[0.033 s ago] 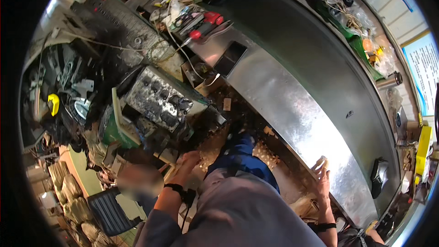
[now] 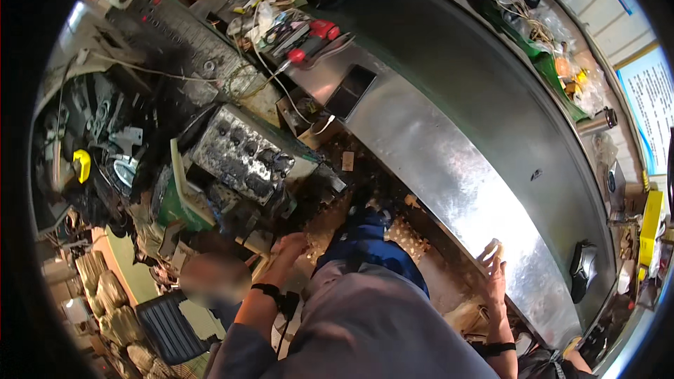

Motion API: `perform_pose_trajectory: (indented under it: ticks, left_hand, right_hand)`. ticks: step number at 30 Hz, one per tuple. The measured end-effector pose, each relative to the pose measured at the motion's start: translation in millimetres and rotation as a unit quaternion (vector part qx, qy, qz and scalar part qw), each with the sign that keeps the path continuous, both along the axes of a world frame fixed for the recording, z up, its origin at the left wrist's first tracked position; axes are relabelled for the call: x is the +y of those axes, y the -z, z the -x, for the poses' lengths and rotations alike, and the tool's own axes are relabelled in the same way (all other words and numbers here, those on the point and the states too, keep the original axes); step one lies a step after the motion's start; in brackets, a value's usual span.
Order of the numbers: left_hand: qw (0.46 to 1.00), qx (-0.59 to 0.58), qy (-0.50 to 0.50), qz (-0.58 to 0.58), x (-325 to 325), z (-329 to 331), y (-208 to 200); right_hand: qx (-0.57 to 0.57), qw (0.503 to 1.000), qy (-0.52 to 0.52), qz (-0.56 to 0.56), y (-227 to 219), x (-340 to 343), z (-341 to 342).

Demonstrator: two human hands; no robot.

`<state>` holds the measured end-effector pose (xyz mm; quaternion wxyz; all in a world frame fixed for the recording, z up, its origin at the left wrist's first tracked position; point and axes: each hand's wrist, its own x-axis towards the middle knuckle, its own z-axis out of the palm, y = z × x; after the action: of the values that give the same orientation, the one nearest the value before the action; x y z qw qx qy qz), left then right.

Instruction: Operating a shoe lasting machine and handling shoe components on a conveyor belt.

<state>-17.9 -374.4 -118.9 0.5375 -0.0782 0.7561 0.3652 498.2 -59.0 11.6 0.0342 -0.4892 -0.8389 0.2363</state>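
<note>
My right hand [image 2: 496,267] is at the front edge of the shiny metal bench [image 2: 421,140], with its fingers apart over the bright surface and nothing seen in it. Beyond the bench's metal strip lies a dark green surface. My left hand [image 2: 289,245] hangs low on the other side, near a wooden piece [image 2: 256,242] beside the grimy machine; its fingers are too unclear to read. A dark wristband [image 2: 270,289] is on my left wrist. My blue-trousered leg [image 2: 372,238] stands between the hands.
A black phone [image 2: 351,91] and a red-handled tool [image 2: 316,38] lie on the bench's far end. A soot-stained metal block [image 2: 242,151] sits left of centre. Another person's blurred head [image 2: 214,277] is near my left arm. A black object [image 2: 583,270] rests at the right.
</note>
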Motion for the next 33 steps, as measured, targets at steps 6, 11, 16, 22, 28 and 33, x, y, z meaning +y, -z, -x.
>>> perform_pose_trajectory:
  ticks: [6,11,16,22,28,33]
  left_hand:
    - [0.985,0.082,0.152,-0.029,41,-4,-13]
    - [0.990,0.059,0.073,-0.105,87,0,-30]
    - [0.972,0.135,0.085,-0.171,150,20,-59]
    - [0.910,0.199,0.099,-0.351,272,55,-136]
    - [0.776,0.429,0.233,-0.400,416,121,-185]
    - [0.754,0.505,0.338,-0.250,506,233,-187]
  right_hand:
    - [-0.040,0.990,0.079,0.113,-5,4,5]
    - [-0.089,0.995,0.033,-0.004,4,11,1]
    - [-0.026,0.995,0.074,0.054,-3,25,23]
    - [0.037,0.986,0.104,0.124,-42,56,97]
    - [0.207,0.969,0.098,0.093,-36,85,186]
    - [0.195,0.978,0.042,0.062,-40,137,254]
